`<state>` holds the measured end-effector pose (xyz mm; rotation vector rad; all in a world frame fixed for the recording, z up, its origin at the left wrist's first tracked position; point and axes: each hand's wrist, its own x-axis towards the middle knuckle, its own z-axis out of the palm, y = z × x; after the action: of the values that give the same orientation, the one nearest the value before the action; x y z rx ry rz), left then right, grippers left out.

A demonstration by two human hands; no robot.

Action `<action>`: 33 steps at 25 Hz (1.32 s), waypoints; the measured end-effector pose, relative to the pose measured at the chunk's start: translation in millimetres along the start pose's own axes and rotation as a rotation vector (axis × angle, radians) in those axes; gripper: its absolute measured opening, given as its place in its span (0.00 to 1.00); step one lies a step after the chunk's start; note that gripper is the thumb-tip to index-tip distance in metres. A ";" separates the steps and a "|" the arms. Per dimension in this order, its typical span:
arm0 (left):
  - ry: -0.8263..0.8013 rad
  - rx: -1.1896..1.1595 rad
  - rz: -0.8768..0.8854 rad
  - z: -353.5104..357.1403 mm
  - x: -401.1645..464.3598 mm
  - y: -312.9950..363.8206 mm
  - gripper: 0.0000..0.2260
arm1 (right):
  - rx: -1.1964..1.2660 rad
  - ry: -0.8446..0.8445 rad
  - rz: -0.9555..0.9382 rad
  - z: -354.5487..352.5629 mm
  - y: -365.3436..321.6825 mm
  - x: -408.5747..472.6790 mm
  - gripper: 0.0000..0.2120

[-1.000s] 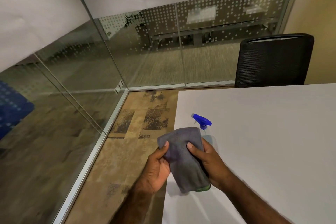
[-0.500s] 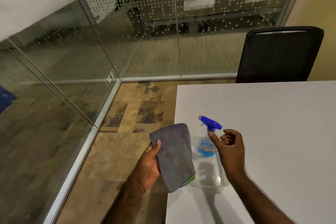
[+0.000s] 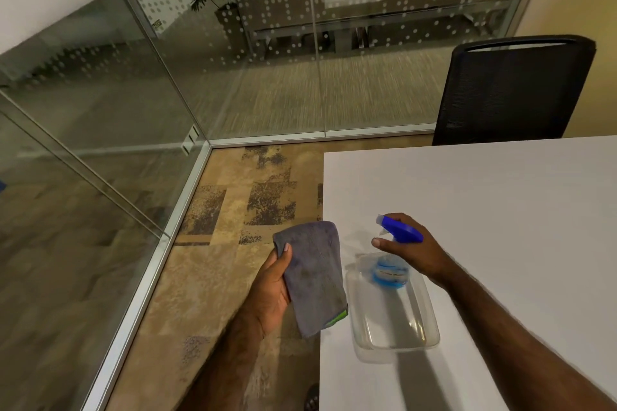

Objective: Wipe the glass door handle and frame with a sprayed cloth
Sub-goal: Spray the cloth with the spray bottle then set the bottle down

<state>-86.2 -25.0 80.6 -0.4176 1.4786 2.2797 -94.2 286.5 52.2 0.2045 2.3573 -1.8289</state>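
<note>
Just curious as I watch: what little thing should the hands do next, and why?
Probably close the right hand around the blue-capped clear plastic spray bottle and lift it. That hand is only reaching over the trigger head, the bottle stands in a clear tray on the white table, and the left hand holds the grey cloth ready.

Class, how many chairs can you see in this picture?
1. The black chair stands behind the far edge of the white table, at upper right. Others may be outside the view.
</note>
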 end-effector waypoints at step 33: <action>0.055 -0.018 0.220 -11.1 -15.1 53.8 0.30 | 0.086 -0.073 -0.113 45.7 -82.4 -59.7 0.21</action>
<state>-98.0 -57.4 126.0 -0.3393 1.6025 2.4706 -50.6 220.9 131.2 0.0140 2.2866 -1.9547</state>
